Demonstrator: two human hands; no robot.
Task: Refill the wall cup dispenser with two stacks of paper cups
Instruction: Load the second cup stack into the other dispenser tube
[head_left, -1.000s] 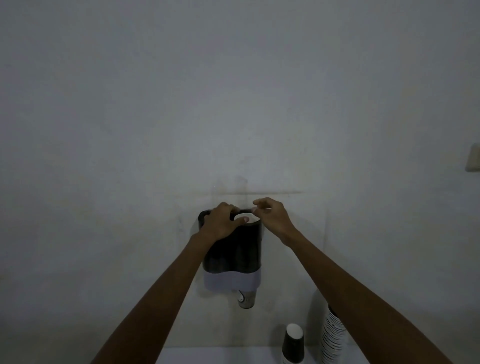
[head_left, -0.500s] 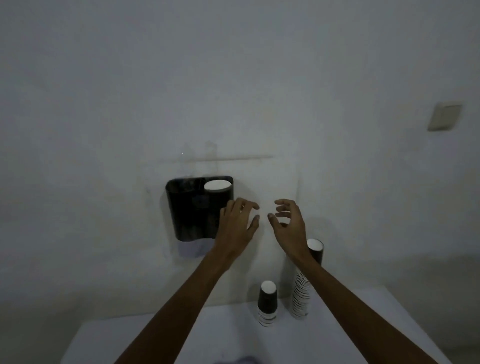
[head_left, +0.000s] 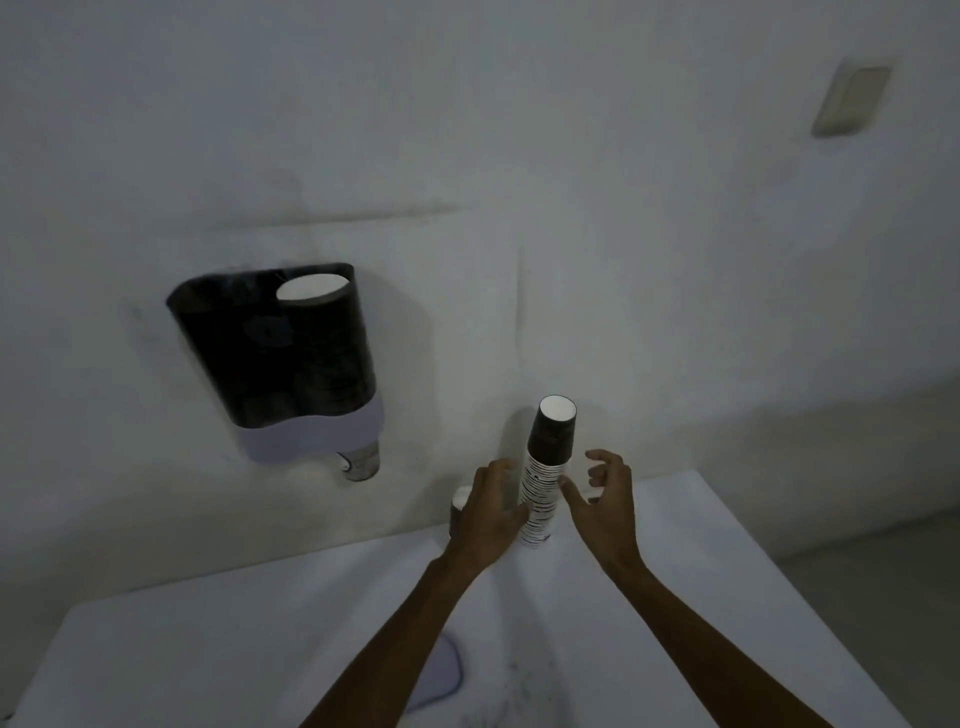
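Note:
The dark wall cup dispenser hangs at the left. A white cup bottom shows at the top of its right tube and a cup sticks out below. A tall stack of paper cups stands upside down on the white table by the wall. My left hand is just left of the stack and my right hand just right of it. Both hands have fingers spread and hold nothing. A short cup stack is mostly hidden behind my left hand.
A pale lavender lid lies on the table near my left forearm. A wall switch plate sits high at the right. The table's right edge drops to the floor at the far right.
Both hands left the dispenser top, dropped down and to the right, and now flank the tall cup stack. The view tilted down, showing more table.

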